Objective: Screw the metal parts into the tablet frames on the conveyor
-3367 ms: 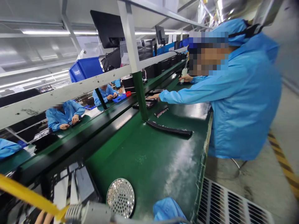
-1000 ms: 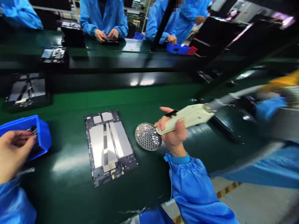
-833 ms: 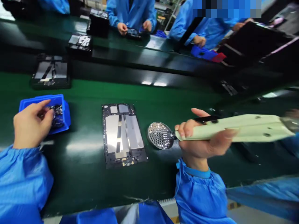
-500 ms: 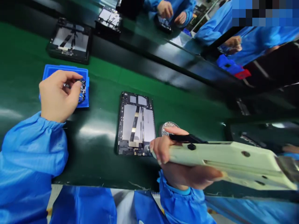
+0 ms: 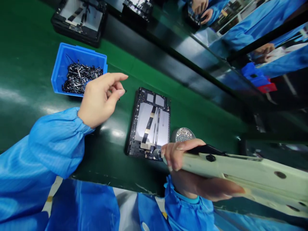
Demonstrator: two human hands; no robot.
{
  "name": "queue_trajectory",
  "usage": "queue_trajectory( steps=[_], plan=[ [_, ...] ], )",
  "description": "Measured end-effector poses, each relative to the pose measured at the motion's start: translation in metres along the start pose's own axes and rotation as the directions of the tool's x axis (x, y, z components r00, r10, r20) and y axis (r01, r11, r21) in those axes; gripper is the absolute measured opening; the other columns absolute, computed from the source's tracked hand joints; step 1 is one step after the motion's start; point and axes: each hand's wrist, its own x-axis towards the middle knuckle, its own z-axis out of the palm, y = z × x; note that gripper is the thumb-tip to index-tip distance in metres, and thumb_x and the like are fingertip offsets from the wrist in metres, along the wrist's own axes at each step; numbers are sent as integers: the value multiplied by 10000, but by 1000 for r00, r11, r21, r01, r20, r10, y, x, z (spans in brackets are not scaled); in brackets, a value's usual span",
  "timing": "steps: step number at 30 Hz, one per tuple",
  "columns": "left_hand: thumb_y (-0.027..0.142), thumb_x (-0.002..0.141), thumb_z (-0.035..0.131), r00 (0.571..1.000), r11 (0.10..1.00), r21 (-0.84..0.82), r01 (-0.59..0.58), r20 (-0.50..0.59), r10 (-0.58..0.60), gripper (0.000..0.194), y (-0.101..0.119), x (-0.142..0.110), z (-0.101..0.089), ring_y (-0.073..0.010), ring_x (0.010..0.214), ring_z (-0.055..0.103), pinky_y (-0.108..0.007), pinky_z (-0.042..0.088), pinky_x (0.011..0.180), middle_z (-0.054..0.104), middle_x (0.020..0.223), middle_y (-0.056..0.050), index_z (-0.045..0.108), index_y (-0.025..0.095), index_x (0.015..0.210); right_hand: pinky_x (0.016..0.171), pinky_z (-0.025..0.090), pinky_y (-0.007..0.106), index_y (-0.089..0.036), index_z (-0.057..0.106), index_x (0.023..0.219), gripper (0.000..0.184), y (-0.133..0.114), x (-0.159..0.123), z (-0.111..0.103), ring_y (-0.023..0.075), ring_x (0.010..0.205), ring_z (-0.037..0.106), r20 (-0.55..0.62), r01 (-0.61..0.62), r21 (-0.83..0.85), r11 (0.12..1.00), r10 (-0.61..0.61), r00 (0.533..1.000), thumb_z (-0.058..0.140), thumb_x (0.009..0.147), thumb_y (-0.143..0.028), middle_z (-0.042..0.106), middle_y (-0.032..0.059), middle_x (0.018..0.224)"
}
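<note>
My left hand (image 5: pixel 102 98) is raised between the blue bin and the opened tablet, thumb and forefinger pinching a tiny dark part (image 5: pixel 125 91). Small black and metal pieces (image 5: pixel 79 77) lie heaped in the blue bin (image 5: pixel 55 77) behind it. An opened tablet (image 5: pixel 150 123) rests on the green mat, its inner plates and a ribbon cable exposed. Wrapped in my right hand (image 5: pixel 178 157) is a pale electric screwdriver (image 5: pixel 255 173). Its tip end is over the tablet's lower right corner; whether it touches is hidden. Beside the tablet stands a round container of screws (image 5: pixel 184 134), partly behind my right hand.
More opened devices (image 5: pixel 79 19) sit stacked at the back left, and another one (image 5: pixel 138 8) lies beyond the metal rail (image 5: pixel 154 45). A co-worker's hands (image 5: pixel 203 11) work across the bench. Blue and red bins (image 5: pixel 258 77) show at the far right.
My left hand has come out of the blue bin and moved right toward the tablet with a tiny part. The view has shifted; my right hand still holds the screwdriver at the tablet's corner.
</note>
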Motion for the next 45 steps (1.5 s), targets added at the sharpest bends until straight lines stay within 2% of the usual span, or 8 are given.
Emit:
queue_trajectory(
  steps=[6, 11, 15, 20, 24, 27, 37, 45],
  plan=[
    [135, 971, 513, 931, 980, -180, -86, 335, 143, 246, 36, -7, 48, -185, 921, 699, -313, 558, 885, 730, 955, -35, 747, 190, 1025, 529, 421, 340, -257, 684, 885, 595, 3, 1, 3, 154, 398, 419, -31, -9, 46, 999, 11, 999, 740, 764, -837, 494, -66, 510],
    [127, 992, 505, 802, 957, -276, 91, 590, 94, 258, 50, -18, 99, -168, 801, 692, -274, 525, 798, 749, 863, -20, 738, 190, 1081, 496, 414, 327, -246, 725, 1013, 612, 1, -3, 6, 144, 379, 391, -59, 70, 101, 992, -64, 996, 729, 797, -819, 486, -70, 503],
    [154, 990, 535, 730, 953, -263, 152, 680, 71, 219, 41, -27, 112, -156, 713, 678, -253, 490, 722, 726, 761, 0, 745, 189, 1043, 511, 401, 343, -274, 740, 1190, 635, -18, -10, -1, 166, 399, 416, -64, 76, 138, 988, -68, 996, 723, 822, -791, 505, -58, 508],
    [272, 988, 544, 749, 943, -285, 172, 660, 63, 216, 35, -25, 102, -152, 707, 689, -246, 491, 697, 763, 809, -18, 741, 191, 951, 515, 393, 353, -276, 767, 1086, 653, -35, 4, -49, 162, 386, 396, -188, 234, 113, 966, -211, 959, 665, 810, -859, 480, -52, 491],
    [363, 944, 607, 781, 919, -310, 244, 624, 2, 224, 39, -19, 95, -138, 645, 653, -214, 489, 610, 728, 730, -6, 742, 191, 896, 462, 378, 306, -236, 728, 963, 533, -21, 23, -108, 138, 369, 371, -324, 395, -29, 918, -383, 865, 670, 864, -757, 424, -69, 467],
    [406, 891, 674, 792, 903, -294, 314, 605, -78, 235, 42, -17, 92, -120, 553, 591, -190, 457, 516, 672, 647, 8, 739, 182, 867, 440, 396, 286, -230, 702, 966, 556, -3, 28, -130, 131, 360, 374, -415, 359, -58, 932, -349, 840, 653, 860, -773, 428, -75, 456],
    [463, 935, 659, 813, 953, -153, 260, 568, -130, 290, 35, -8, 76, -138, 572, 671, -181, 531, 526, 765, 769, -33, 716, 200, 1043, 407, 377, 290, -185, 700, 1108, 657, 16, 31, -128, 125, 343, 371, -467, 264, -20, 964, -243, 850, 747, 788, -757, 475, -78, 438],
    [584, 834, 741, 802, 929, -35, 369, 517, -299, 401, 34, 0, 70, -159, 536, 664, -190, 526, 485, 747, 668, -33, 791, 205, 957, 413, 374, 306, -205, 710, 1098, 634, 18, 32, -128, 134, 350, 379, -481, 239, -18, 971, -218, 849, 758, 786, -754, 484, -76, 439]
  ],
)
